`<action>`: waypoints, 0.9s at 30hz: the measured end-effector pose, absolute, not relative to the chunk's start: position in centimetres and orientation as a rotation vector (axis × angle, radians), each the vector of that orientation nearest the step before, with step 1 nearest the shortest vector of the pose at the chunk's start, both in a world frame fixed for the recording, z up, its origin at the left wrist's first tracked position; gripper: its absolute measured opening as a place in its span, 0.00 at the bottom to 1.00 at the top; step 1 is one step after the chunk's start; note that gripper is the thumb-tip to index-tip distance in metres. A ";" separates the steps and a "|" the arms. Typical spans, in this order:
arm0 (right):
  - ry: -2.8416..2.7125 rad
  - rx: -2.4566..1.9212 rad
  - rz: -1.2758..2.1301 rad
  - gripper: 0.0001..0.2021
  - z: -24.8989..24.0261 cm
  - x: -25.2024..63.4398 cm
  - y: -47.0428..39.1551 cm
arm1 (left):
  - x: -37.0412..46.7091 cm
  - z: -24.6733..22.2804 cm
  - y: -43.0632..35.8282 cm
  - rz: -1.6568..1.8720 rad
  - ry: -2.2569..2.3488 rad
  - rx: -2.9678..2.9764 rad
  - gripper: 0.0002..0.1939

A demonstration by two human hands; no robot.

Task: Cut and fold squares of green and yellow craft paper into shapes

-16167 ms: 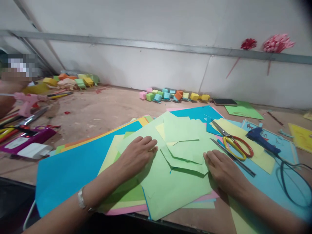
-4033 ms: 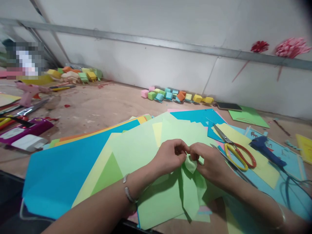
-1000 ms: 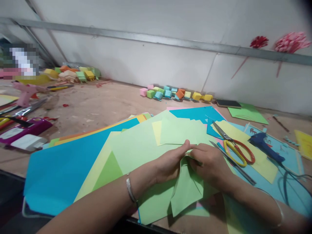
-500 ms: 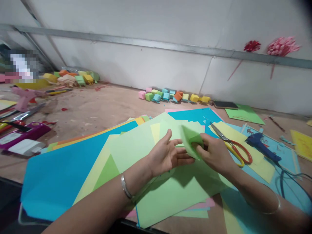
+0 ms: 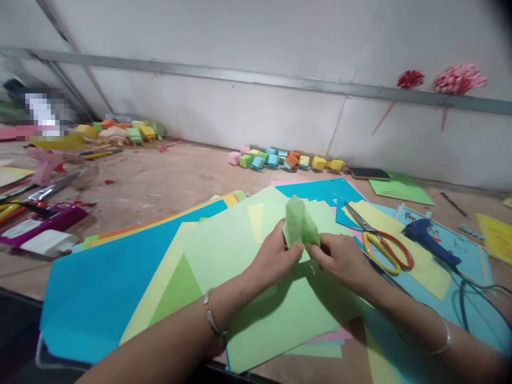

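Note:
A small folded piece of light green paper (image 5: 296, 218) is held up above the table, its folds partly opened out. My left hand (image 5: 276, 253) pinches its lower left side, the thumb on the near face. My right hand (image 5: 334, 253) grips its lower right corner between thumb and fingers. Below both hands lie large sheets of pale green paper (image 5: 276, 330), shaded by my arms. Scissors (image 5: 376, 234) with one red and one yellow handle rest just right of my right hand, on yellow and blue sheets.
A blue glue gun (image 5: 432, 240) with its cord lies at the right. Small coloured paper boxes (image 5: 274, 159) line the wall, with more at the back left. A pink glue gun (image 5: 44, 162) and a purple power strip (image 5: 44, 224) are at the left. Blue paper (image 5: 104, 293) reaches the front edge.
My left hand has gone from open fingers to pinching the green paper. The paper now stands upright between both hands, a little left of where my right hand held it.

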State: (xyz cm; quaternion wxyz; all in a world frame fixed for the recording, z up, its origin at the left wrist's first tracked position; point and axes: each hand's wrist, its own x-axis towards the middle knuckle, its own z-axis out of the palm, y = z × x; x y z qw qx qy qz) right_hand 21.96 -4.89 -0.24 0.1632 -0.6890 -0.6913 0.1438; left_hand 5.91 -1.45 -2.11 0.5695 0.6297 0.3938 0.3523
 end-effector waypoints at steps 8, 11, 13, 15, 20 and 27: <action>-1.825 -1.461 0.196 0.05 -1.7 22.0 -4.7 | 5.9 -2.3 -1.7 0.909 0.972 1.464 0.16; -1.808 -1.414 0.274 0.06 -1.7 22.0 -4.7 | 5.9 -2.1 -1.8 0.883 1.004 1.507 0.13; -1.804 -1.413 0.320 0.06 -1.6 21.9 -4.8 | 6.0 -2.0 -1.9 0.873 1.043 1.594 0.11; -1.805 -1.413 0.347 0.05 -1.5 21.8 -4.9 | 6.0 -1.8 -1.9 0.877 1.075 1.666 0.09; -1.848 -1.362 0.311 0.03 -1.5 21.5 -5.1 | 5.9 -2.0 -1.7 0.954 1.145 1.710 0.05; -1.846 -1.318 0.215 0.07 -1.9 21.3 -5.4 | 5.9 -2.5 -1.6 1.038 1.049 1.650 0.07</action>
